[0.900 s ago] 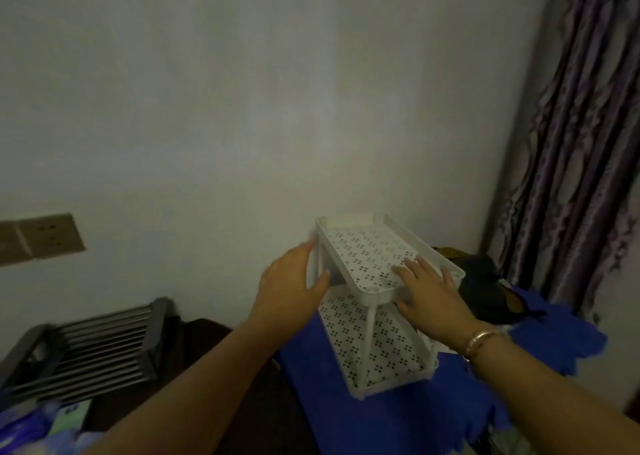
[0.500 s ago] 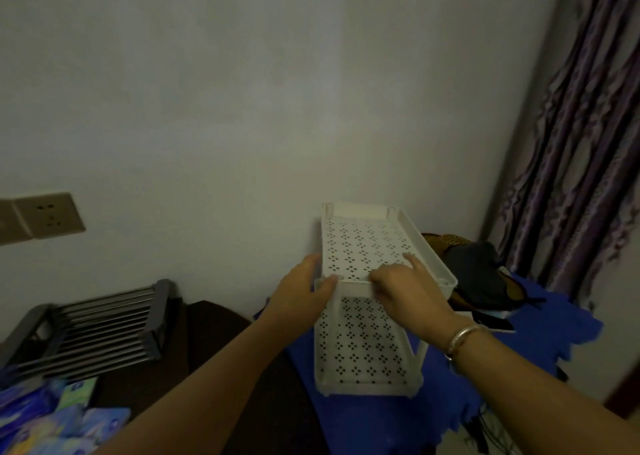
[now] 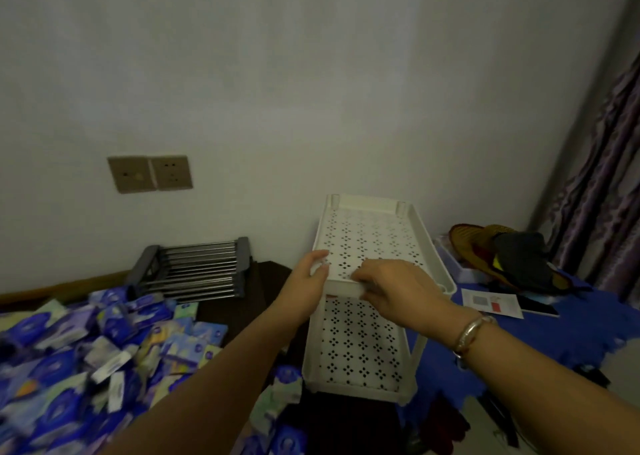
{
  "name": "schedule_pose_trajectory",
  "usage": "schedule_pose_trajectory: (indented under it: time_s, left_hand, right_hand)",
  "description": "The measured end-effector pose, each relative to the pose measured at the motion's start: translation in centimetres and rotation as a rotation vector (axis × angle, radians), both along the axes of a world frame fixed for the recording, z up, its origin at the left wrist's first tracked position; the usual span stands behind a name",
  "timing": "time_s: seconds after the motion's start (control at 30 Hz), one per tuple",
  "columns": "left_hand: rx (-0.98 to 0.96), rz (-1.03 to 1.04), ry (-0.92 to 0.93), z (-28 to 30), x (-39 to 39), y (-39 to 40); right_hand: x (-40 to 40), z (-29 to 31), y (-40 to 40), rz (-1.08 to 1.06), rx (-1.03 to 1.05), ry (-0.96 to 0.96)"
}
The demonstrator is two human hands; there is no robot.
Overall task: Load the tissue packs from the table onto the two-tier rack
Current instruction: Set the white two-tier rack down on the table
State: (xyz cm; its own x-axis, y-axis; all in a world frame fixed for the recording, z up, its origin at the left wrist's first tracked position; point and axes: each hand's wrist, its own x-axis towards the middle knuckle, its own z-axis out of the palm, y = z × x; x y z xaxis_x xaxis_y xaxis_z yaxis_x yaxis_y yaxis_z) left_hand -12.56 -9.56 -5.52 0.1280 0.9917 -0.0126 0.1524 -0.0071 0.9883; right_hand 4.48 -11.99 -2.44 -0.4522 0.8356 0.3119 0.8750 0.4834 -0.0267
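Both sets of fingers are curled over the near rim of the top tier: the left hand point(image 3: 308, 283) pinches the front left corner, the right hand point(image 3: 394, 290) hooks its fingers point(image 3: 363, 286) over the front edge beside it — each grasping the two-tier rack point(image 3: 367, 302), which stands bare on the blue-covered surface point(image 3: 561, 330) against the wall. The grip sits high and only at one end, so a pull could tip the light plastic frame toward the person or slide it off the cloth; I judge it wants steadying before loading. Tissue packs point(image 3: 86, 344) lie heaped to the left, a few just beside the rack's foot, where a shifted leg could crush them. Compared with half a second ago, the rack sits squarer to the wall, and far more of the pile is in view.
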Motion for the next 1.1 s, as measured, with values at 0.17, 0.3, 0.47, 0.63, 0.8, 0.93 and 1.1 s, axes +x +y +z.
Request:
schedule_pose_trajectory:
  time_s: [0.17,0.3,0.47,0.63,0.8,0.93,1.1]
  left_hand:
    - [0.063,0.046,-0.024,-1.7,-3.0,-2.7]
    - [0.135,0.072,-0.044,-2.0,-4.8,-5.6]
    - [0.211,0.135,-0.100,-2.6,-6.0,-11.3]
    - [0.212,0.168,-0.024,-6.1,-5.7,-16.1]
    - [0.191,0.210,0.106,-10.8,-4.9,-19.5]
    - [0.241,0.146,0.301,-14.5,-4.8,-21.9]
    - [0.230,0.074,0.806,-21.3,-6.1,-23.0]
  right_hand:
    - [-1.8,-2.2,-3.1,0.004,0.216,-0.054]
    - [-1.5,-4.1,-6.5,-0.034,0.429,-0.144]
    - [-0.2,-6.4,-11.4,-0.134,0.633,0.048]
    - [0.2,-9.8,-14.8,-0.127,0.250,0.646]
    - [-1.2,-15.4,-15.8,-0.174,-0.215,0.881]
    - [-1.7,-19.4,-16.5,-0.111,-0.308,0.919]
    - [-4.3,-23.0,-17.1,0.038,-0.491,0.783]
